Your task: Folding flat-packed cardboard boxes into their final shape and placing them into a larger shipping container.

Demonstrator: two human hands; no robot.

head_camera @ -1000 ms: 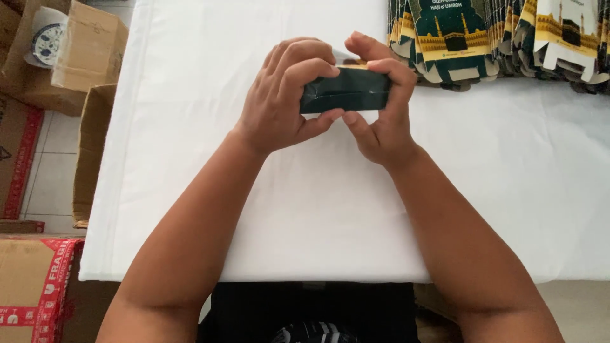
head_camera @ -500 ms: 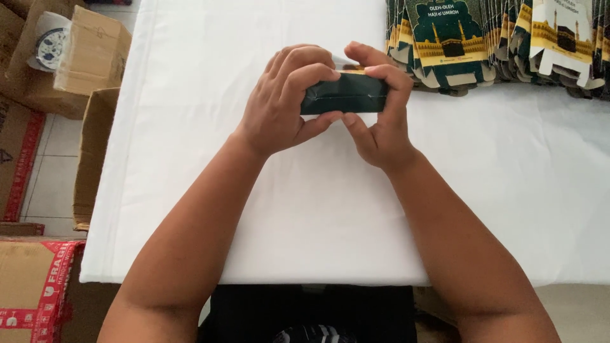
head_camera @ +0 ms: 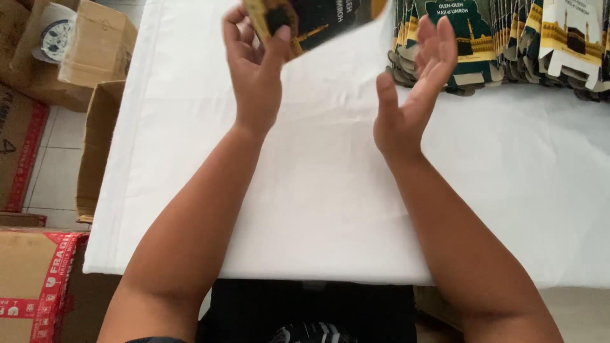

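Note:
My left hand is raised over the white-covered table and pinches one end of a small dark green and gold printed carton, which tilts up toward the top edge of the view and is partly cut off. My right hand is open beside it, palm turned inward, fingers spread and holding nothing. It hovers just left of a row of flat, unfolded cartons of the same print, stacked overlapping along the far right of the table.
Brown cardboard boxes stand on the tiled floor to the left of the table, one open box against the table's side. A box with red tape sits at the lower left.
Both hands held the dark carton together low over the table. Now my left hand has lifted it up and away, and my right hand has let go and opened.

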